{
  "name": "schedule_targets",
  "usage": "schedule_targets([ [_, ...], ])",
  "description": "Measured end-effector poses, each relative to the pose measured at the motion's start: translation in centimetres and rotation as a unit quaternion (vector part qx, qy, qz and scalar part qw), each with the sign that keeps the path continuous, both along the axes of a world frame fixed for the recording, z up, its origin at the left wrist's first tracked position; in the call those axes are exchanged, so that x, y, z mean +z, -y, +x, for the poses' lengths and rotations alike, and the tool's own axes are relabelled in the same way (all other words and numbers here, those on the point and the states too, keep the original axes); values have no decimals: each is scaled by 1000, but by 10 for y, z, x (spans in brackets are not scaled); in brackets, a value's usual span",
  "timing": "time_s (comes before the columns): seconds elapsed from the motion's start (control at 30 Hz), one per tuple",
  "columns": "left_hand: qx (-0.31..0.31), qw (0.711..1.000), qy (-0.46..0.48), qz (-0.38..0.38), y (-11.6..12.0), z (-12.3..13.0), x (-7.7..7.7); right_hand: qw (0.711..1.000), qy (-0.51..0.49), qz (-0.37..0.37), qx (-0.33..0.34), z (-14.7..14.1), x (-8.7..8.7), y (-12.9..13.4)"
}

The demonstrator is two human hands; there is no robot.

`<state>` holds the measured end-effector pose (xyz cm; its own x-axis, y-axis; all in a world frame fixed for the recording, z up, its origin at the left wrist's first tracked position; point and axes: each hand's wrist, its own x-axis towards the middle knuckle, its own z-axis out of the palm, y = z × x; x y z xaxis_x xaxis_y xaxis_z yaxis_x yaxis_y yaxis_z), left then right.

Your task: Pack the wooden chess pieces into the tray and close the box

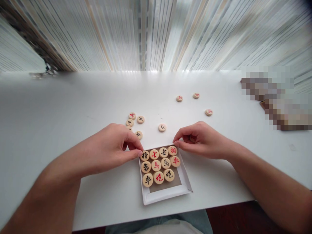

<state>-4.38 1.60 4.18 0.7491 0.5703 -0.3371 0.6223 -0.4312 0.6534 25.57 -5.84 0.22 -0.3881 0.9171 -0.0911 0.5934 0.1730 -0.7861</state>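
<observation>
At the lower middle of the frame, a shallow white box (168, 194) is lying on the white tabletop (107, 198), carrying eleven round pieces (156, 165) in rows. The left hand (118, 146) is pinching the box's upper left corner between thumb and forefinger, right beside the piece marked 将, while the right hand (201, 140) is pinching the upper right corner in a similar grip. The step in hand seems to be steadying or squaring the box; its lower right portion is leaving bare floor, so setting another piece there would be calling for one hand to be letting go and taking up a loose one. The top row is reading black 将, red 士, black 士, red 相; the middle row black 象, red 馬, black 馬, red 車; the third row black 車, red 炮, black 炮. Near the frame's center, a loose cluster (132, 115) is sitting beyond the left hand, one piece partly hidden; a lone black-marked piece (162, 127) is lying above the box, and three red-marked pieces (179, 98) are resting toward the upper right, their characters too small for sure reading. No brand is showing.
</observation>
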Motion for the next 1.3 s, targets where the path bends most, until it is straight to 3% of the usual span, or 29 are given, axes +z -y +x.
schedule_targets([
  [0.3,33,999,-25,-1,5,5,-8,1000,8,16,-23,-4,0,2],
  [0.8,161,986,-38,33,5,16,-10,992,25,77,-100,-2,-7,-5],
  [1.17,158,984,-24,79,6,18,-9,990,14,75,-120,-3,-7,-5],
  [1.3,152,983,3,101,5,16,-9,985,-62,48,-152,-1,-5,-3],
])
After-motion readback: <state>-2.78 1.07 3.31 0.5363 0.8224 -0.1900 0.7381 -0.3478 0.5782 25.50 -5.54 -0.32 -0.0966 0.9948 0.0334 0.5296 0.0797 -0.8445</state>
